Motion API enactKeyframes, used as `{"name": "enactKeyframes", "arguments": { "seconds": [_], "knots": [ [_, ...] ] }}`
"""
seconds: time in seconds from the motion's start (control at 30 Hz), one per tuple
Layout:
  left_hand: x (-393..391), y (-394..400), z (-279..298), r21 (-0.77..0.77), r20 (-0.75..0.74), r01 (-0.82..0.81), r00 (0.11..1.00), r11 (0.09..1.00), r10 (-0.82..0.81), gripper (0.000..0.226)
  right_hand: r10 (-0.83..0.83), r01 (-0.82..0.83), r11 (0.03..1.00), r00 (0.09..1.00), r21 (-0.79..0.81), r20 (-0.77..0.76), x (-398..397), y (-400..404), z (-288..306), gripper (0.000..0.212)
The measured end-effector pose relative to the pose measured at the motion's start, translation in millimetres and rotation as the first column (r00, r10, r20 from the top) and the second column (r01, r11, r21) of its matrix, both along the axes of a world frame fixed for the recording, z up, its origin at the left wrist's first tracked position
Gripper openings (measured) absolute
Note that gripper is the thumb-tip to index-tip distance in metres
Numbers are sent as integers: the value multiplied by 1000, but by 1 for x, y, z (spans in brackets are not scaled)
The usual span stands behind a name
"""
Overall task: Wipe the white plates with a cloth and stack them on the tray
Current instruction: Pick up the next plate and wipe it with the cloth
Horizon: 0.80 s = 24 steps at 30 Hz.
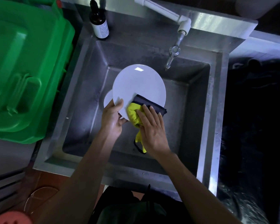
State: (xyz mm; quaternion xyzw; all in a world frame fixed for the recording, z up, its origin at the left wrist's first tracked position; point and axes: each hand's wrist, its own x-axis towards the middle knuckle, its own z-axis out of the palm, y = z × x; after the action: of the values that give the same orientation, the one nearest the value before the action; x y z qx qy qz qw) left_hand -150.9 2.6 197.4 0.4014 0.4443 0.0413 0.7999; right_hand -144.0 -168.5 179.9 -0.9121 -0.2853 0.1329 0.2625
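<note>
- Centre of the frame: a round, glossy white plate (pixel 138 88) is held tilted over the basin of a brushed stainless-steel sink (pixel 199 101), a bright square glint near its upper rim.
- The left hand (pixel 112 118) grips the plate at its lower left rim, thumb lying over the smooth face, fingers curled behind it.
- Behind that rim, at centre left, a sliver of a second white plate (pixel 107 98) peeks out; how it is held I cannot tell.
- The right hand (pixel 152 128) presses a cloth (pixel 133 113) against the plate's lower right edge, fingers fairly straight and laid flat on top of it.
- The cloth is fluffy yellow with a dark, flat, rectangular fold reaching onto the plate; a yellow tail with dark trim hangs below the palm.
- Upper centre: a dark brown glass bottle (pixel 99 21) with a pale label stands on the sink's back ledge.
- Upper right of centre: a metal tap (pixel 172 56) hangs from a white plastic pipe (pixel 165 12), spout pointing into the basin.
- Left of the frame: a large green moulded plastic lid (pixel 23 70) with a recessed handle shape.
</note>
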Motion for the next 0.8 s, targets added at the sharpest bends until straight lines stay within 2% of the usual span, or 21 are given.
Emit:
{"name": "enactKeyframes", "arguments": {
  "seconds": [0.17, 0.33, 0.4, 0.57, 0.63, 0.7, 0.8],
  "knots": [
    [-6, 7, 6, 38, 9, 85, 996, 996, -85, 36, -107, 105, 994, 993, -40, -59, 23, -21, -5, 54],
    [-10, 12, 7, 75, -11, 177, 984, 981, -177, 24, -79, 75, 996, 994, -57, -73, 57, -32, -5, 55],
    [-13, 14, 6, 84, -5, 223, 975, 971, -224, 28, -47, 43, 996, 997, -73, -66, 69, -35, -4, 54],
    [-24, 14, 3, 98, 2, 316, 948, 944, -318, 38, 32, -31, 991, 999, -131, 3, 87, -30, -2, 54],
    [-27, 12, 3, 105, -4, 343, 939, 933, -345, 42, 65, -56, 989, 996, -140, 62, 92, -25, -1, 61],
    [-27, 11, 3, 96, -7, 354, 935, 930, -355, 44, 92, -76, 987, 989, -141, 112, 96, -20, 3, 67],
    [-23, 7, 5, 89, -12, 385, 923, 919, -385, 48, 166, -151, 983, 974, -107, 154, 98, -9, 11, 63]
  ]
}}
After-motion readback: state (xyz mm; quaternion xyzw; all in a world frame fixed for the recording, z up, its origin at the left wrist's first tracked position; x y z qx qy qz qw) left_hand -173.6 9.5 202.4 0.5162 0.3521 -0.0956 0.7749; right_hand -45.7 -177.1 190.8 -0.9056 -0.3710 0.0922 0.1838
